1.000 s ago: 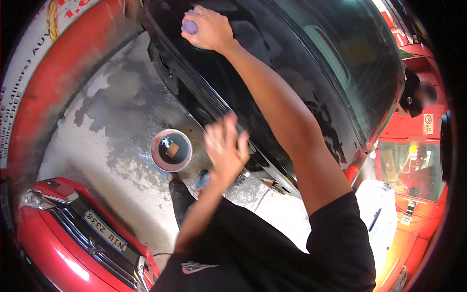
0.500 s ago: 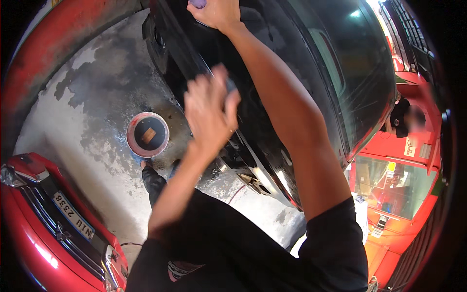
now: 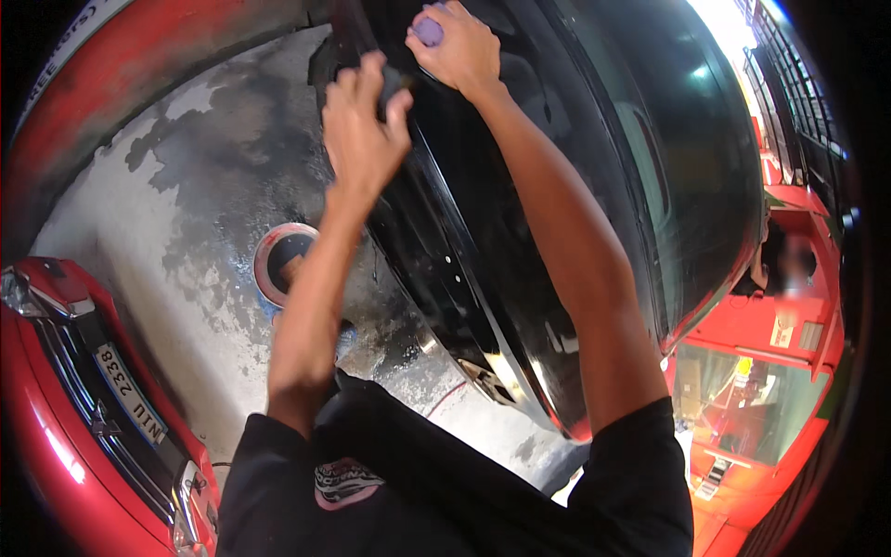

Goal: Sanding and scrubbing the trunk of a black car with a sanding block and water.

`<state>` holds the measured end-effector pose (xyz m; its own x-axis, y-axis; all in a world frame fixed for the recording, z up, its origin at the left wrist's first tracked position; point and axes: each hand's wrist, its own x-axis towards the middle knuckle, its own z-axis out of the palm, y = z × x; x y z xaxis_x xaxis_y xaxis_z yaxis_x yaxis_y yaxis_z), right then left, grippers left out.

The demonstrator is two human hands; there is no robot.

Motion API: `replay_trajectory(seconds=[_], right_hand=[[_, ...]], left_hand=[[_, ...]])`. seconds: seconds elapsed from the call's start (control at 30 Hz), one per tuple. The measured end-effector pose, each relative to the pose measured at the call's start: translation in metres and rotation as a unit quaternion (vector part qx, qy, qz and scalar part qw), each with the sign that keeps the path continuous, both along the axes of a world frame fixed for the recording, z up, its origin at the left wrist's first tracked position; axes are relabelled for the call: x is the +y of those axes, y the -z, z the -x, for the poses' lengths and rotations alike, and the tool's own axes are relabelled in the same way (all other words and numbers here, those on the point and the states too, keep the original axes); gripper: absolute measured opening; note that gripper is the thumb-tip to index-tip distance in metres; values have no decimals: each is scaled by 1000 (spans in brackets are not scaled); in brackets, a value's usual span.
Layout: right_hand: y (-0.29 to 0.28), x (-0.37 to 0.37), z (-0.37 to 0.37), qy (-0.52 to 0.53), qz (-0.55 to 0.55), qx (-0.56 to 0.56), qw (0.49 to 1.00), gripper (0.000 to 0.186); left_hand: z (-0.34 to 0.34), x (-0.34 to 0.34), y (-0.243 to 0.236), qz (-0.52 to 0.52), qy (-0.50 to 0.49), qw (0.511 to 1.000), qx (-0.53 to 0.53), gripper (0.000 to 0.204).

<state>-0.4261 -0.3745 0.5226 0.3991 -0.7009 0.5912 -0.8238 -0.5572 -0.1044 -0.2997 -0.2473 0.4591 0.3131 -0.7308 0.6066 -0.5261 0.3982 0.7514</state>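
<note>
A black car (image 3: 501,204) stretches from the upper middle of the view toward the lower right, its dark paint shiny. On its far part, my right hand (image 3: 464,51) is closed around a rounded purple lump (image 3: 428,32) whose exact kind I cannot make out. My left hand (image 3: 362,135) is raised over the car's left edge, fingers spread and slightly blurred, with nothing visible in it. Whether its fingertips touch the paint I cannot tell.
A round bucket (image 3: 269,249) of dark liquid stands on the wet, patchy floor (image 3: 176,195), partly behind my left forearm. A red car (image 3: 56,446) faces in from the lower left. Another person (image 3: 775,260) is at the right, beside red walls and a glass window (image 3: 733,399).
My left hand has moved farther away and slightly left, its forearm now covering part of the bucket. My right hand, still gripping the purple lump, appears lower and farther right. The view has shifted slightly.
</note>
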Motion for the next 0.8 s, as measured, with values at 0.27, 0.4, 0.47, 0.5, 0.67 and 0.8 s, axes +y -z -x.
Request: replay_trajectory(seconds=[0.27, 0.4, 0.47, 0.5, 0.67, 0.8], right_hand=[[8, -4, 29, 29, 29, 22, 999, 26], [12, -6, 7, 34, 5, 26, 999, 25], [18, -6, 30, 24, 4, 16, 1000, 25], [13, -4, 37, 28, 6, 19, 999, 25], [4, 2, 23, 30, -25, 19, 999, 24], [2, 1, 10, 5, -18, 6, 1000, 22]], left_hand=[[37, 74, -3, -37, 81, 996, 25, 48], [-9, -26, 0, -26, -2, 999, 22, 45], [27, 29, 9, -26, 31, 999, 33, 50], [40, 69, 3, -83, 87, 992, 48, 53], [24, 42, 4, -46, 94, 993, 51, 51], [-26, -70, -5, -22, -2, 999, 23, 45]])
